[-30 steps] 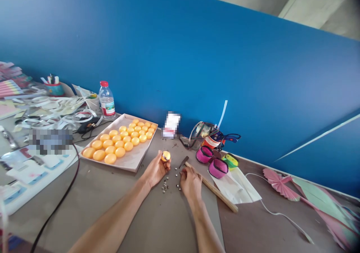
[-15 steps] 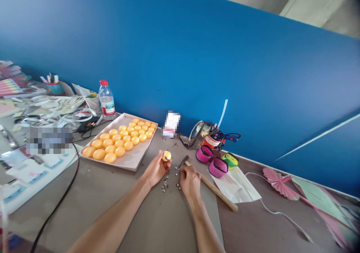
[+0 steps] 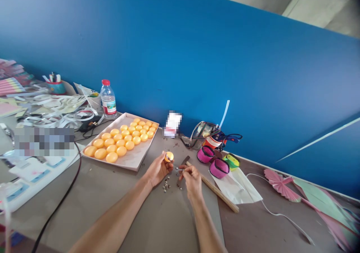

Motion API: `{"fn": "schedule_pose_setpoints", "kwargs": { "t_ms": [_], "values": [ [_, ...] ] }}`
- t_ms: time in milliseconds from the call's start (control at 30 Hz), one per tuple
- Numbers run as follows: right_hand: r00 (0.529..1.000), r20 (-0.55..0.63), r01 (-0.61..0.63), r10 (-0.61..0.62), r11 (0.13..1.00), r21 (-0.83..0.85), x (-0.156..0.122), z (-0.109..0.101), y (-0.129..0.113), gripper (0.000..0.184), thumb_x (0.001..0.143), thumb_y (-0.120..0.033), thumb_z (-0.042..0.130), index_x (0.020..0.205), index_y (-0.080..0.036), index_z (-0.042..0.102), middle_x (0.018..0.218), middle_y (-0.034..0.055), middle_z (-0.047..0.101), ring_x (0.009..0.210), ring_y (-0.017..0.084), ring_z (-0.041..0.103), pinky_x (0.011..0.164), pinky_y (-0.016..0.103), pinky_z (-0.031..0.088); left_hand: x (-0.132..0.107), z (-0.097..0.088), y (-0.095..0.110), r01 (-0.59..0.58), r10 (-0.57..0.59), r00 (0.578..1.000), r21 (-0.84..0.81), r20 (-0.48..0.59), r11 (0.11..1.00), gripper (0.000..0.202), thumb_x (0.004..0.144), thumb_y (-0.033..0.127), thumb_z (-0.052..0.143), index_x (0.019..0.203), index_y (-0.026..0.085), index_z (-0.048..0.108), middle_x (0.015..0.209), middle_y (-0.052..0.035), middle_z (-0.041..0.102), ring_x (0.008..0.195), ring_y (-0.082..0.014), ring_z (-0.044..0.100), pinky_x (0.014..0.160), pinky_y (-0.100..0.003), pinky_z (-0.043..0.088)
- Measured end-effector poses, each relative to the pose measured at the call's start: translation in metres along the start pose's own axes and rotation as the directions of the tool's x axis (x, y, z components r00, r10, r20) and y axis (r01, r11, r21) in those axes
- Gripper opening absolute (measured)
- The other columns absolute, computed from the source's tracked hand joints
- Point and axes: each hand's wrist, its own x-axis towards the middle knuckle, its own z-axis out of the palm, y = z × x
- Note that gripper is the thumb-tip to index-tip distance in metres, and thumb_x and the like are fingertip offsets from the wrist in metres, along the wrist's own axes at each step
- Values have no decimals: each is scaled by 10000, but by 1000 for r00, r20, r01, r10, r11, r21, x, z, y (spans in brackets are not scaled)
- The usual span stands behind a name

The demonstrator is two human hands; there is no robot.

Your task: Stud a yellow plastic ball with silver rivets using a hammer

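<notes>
My left hand [image 3: 161, 171] is closed round an orange ball [image 3: 169, 156], like a table-tennis ball, with a row of small shiny bits along its lower side. Just to its right, my right hand [image 3: 191, 178] pinches something tiny and metallic-looking between thumb and fingertips; its kind is too small to make out. On the grey table between the hands lie several small shiny metal pieces [image 3: 165, 184]. A hammer [image 3: 221, 193] with a wooden handle rests beside and partly behind my right hand.
A shallow box [image 3: 132, 163] of orange balls stands at left, a water bottle [image 3: 108, 101] behind it. To the right are pink-and-black bands [image 3: 219, 168], a white sheet [image 3: 239, 187] and a pink paper fan [image 3: 278, 183]. A black cable [image 3: 66, 193] crosses the left side; a blue partition [image 3: 180, 57] rises behind.
My right hand has lifted slightly off the table, its fingertips now pinching a tiny piece. My left hand still holds the ball in nearly the same place.
</notes>
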Motion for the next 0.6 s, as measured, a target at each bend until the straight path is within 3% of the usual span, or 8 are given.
{"fn": "schedule_pose_setpoints", "kwargs": {
  "t_ms": [100, 233, 367, 600],
  "values": [
    [996, 73, -64, 48, 968, 244, -1, 0, -5, 105, 619, -161, 502, 571, -200, 416, 543, -26, 567, 561, 130, 547, 659, 286, 433, -2, 2, 1, 4, -4, 1000, 8, 14, 1000, 289, 802, 390, 519, 822, 107, 574, 764, -82, 631, 585, -115, 587, 620, -252, 481],
    [992, 106, -108, 67, 885, 452, -2, 3, -10, 108, 661, -192, 584, 652, -191, 476, 593, -62, 561, 425, 58, 441, 657, 277, 440, -4, 1, 0, -29, 27, 997, 26, 75, 999, 227, 789, 302, 557, 931, 127, 578, 855, -94, 642, 657, -142, 615, 676, -280, 483],
    [994, 96, -91, 49, 858, 505, -1, 3, -10, 103, 698, -236, 623, 693, -196, 528, 571, -80, 526, 404, 41, 388, 682, 271, 445, -6, 2, 0, -57, 52, 988, 33, 146, 998, 298, 775, 246, 578, 1060, 165, 547, 914, -92, 637, 720, -162, 625, 735, -310, 473],
    [986, 159, -131, 52, 827, 547, 1, 0, -10, 77, 704, -223, 643, 740, -191, 584, 680, -36, 567, 473, 52, 439, 623, 244, 420, -8, 4, 2, -61, 54, 978, 30, 200, 998, 357, 752, 209, 610, 1099, 162, 540, 944, -86, 627, 737, -144, 614, 759, -304, 465]
  ]
}}
